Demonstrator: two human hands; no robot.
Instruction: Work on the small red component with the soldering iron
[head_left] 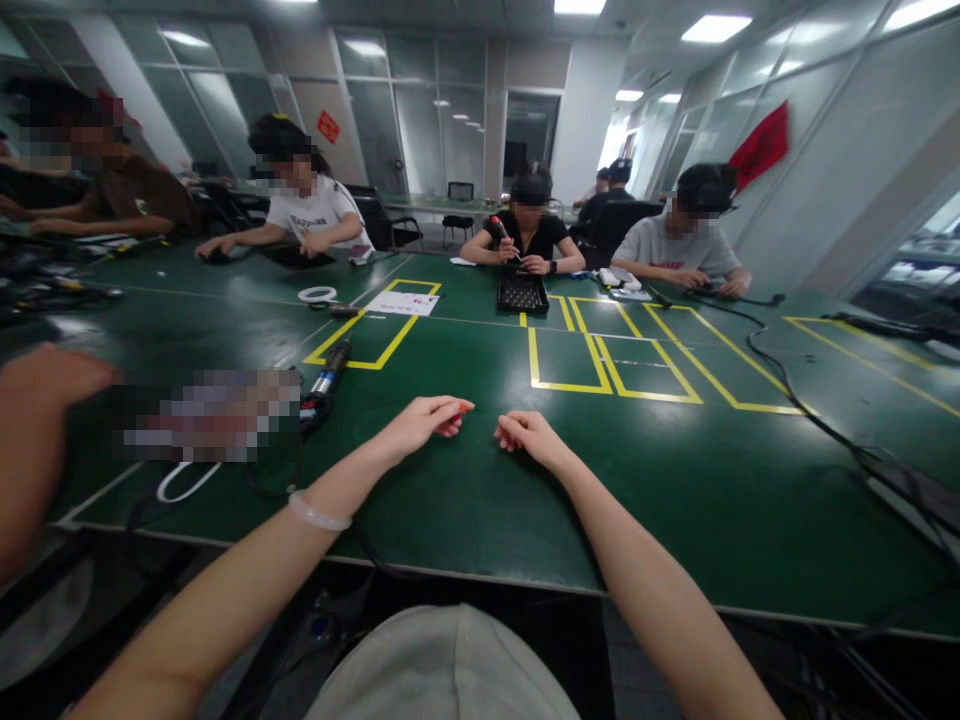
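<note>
Left hand [421, 422] pinches small red bit [463, 408] at fingertips, just above green worktop [645, 480]. Right hand [527, 436] loosely curled, holds nothing I can see, just beside bit. Tip: keep pinch tight, wrists low near worktop, bring hands together slow.

Bright ceiling panels [716, 27], glare on green table [570, 470]; edges bent, faces pixelated.

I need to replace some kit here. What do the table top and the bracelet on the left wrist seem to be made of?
The table top looks like a dark green rubbery or vinyl mat with a slight sheen: ceiling lights reflect softly on it, and yellow tape lines mark it. The bracelet looks like pale, translucent stone or glass, perhaps jade, smooth and glossy; plastic cannot be ruled out.
</note>
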